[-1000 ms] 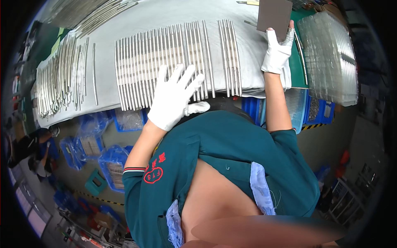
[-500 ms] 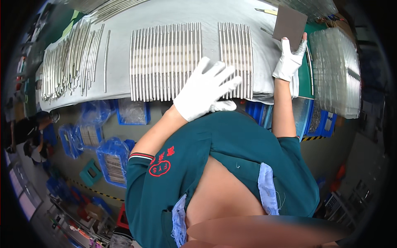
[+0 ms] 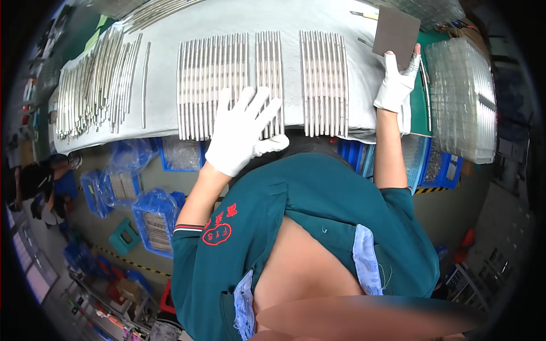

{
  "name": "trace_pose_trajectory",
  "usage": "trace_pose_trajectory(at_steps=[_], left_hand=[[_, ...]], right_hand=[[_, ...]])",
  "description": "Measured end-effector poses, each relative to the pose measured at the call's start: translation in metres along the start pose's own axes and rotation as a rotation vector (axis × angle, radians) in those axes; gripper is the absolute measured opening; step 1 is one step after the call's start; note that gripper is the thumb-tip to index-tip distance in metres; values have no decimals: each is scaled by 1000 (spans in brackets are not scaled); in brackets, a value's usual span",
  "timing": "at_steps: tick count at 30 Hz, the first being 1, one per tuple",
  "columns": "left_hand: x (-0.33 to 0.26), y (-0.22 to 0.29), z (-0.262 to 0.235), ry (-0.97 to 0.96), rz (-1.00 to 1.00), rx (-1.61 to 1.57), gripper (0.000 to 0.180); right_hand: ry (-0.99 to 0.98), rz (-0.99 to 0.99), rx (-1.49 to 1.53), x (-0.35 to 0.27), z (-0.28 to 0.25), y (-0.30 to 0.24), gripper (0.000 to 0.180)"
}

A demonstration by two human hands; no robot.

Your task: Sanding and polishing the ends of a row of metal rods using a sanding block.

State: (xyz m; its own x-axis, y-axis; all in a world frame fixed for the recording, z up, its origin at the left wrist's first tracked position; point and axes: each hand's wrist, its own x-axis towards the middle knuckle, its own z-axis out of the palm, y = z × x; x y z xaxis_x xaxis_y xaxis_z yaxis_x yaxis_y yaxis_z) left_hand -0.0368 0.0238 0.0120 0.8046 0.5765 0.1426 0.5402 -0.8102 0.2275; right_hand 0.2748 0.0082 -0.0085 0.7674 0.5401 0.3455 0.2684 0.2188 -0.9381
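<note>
My left hand [image 3: 242,133], in a white glove, lies palm down with its fingers spread over the near ends of the metal rods. Under and beside its fingertips is a large row of silver rods [image 3: 210,74], laid side by side. A narrow group of rods [image 3: 268,62] sits just right of that row, with a thin gap between. Farther right is another group of rods [image 3: 324,79]. My right hand [image 3: 396,88], also gloved, grips a dark grey-brown square sheet [image 3: 397,35] by its near edge, thumb and a finger showing along it.
Loose rods [image 3: 96,85] lie in an uneven pile at the left of the cloth-covered table [image 3: 162,28], with a single rod [image 3: 145,85] beside them. A yellow cutter [image 3: 364,15] lies behind the sheet. Stacked clear plastic trays [image 3: 463,99] stand at the right; blue crates [image 3: 156,219] are on the floor.
My left hand has moved left across the rods. A narrow group now stands apart from the large row, shifted slightly right. My right hand and the sheet have barely moved.
</note>
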Motion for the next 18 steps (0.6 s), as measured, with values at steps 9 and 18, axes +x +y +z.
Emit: trace_pose_trajectory(at_steps=[9,18], left_hand=[[18,14,18,36,158,-108,75],[-9,-1,-1,7,-20,48,76]], right_hand=[[-23,-6,-20,-1,2,2,72],[-30,2,-15,2,0,3,72]])
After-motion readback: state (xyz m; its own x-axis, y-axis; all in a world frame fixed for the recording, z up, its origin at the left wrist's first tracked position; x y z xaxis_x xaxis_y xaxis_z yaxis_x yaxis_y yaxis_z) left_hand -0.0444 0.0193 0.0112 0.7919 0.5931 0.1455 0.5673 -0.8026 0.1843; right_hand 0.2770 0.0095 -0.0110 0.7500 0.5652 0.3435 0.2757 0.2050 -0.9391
